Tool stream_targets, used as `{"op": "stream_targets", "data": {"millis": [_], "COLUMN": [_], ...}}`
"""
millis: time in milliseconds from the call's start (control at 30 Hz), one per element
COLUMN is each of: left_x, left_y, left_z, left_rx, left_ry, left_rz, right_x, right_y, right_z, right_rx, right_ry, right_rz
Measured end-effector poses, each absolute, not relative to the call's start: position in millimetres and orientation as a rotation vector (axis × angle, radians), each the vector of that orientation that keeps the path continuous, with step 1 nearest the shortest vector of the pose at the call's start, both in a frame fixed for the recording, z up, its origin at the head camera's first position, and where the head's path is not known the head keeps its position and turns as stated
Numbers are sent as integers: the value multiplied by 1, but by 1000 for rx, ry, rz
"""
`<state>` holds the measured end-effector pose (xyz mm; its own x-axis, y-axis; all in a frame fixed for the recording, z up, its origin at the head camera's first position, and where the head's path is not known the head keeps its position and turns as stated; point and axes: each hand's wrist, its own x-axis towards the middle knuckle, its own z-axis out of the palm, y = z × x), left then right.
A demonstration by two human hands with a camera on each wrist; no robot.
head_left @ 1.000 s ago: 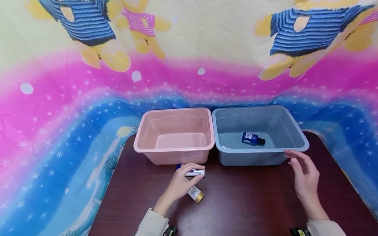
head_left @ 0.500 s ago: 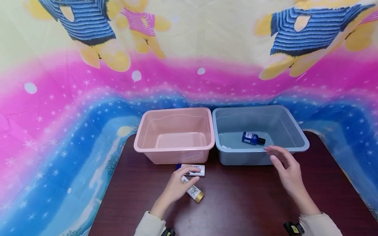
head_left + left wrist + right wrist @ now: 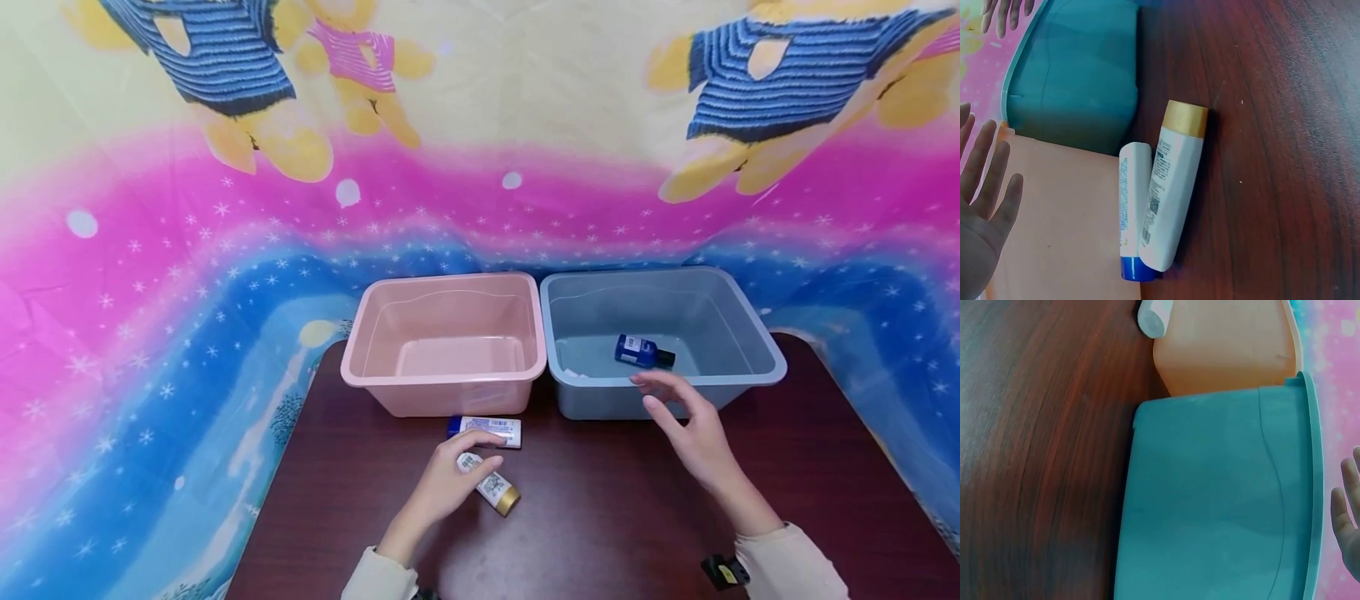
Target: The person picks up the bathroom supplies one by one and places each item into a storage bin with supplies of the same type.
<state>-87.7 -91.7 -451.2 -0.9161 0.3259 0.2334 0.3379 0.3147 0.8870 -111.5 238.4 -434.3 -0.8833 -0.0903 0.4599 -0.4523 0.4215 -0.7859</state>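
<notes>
A: Who is at the table (image 3: 600,508), and with what?

B: A person's left hand (image 3: 441,482) hovers above two white containers on the near left of the tabletop, fingers loosely bent, gripping nothing. The blue-capped tube (image 3: 487,423) lies just in front of the pink bin (image 3: 442,382); the gold-capped bottle (image 3: 492,487) slants toward the near right, its uncapped end meeting the tube's capped end, seemingly overlapping it.

A: And the right hand (image 3: 693,429)?

B: Nothing in its grasp, fingers gently spread and bent at the near rim of the blue-grey bin (image 3: 600,382). Whether they touch that rim, the views do not settle. Inside, a dark blue bottle (image 3: 637,352) with a black cap lies on its side.

A: Which step is this?

B: By all appearances a reach, ahead of any grip: both white containers lie loose, with the left hand nearest.

A: What would the next move call for?

B: Likely a choice between the two, then fingers and thumb lowered to either side of one body. A careless pinch could nudge its neighbor.
</notes>
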Motion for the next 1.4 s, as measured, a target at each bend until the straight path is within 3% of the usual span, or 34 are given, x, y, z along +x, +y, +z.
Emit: {"op": "stream_targets", "data": {"millis": [600,1000,1400], "left_x": [-81,-87,-73], "left_y": [-115,-127,-123], "left_z": [-465,-512,-487], "left_rx": [-518,-551,-581], "left_ry": [-2528,-2498,-2471], "left_rz": [-1701,-1676,-1733], "right_x": [-119,-130,-153], "right_y": [198,175,167], "right_z": [-412,-405,-431], "right_rx": [477,462,458], "right_ry": [-2331,-2386,-2475], "right_rz": [1518,1494,1511]}}
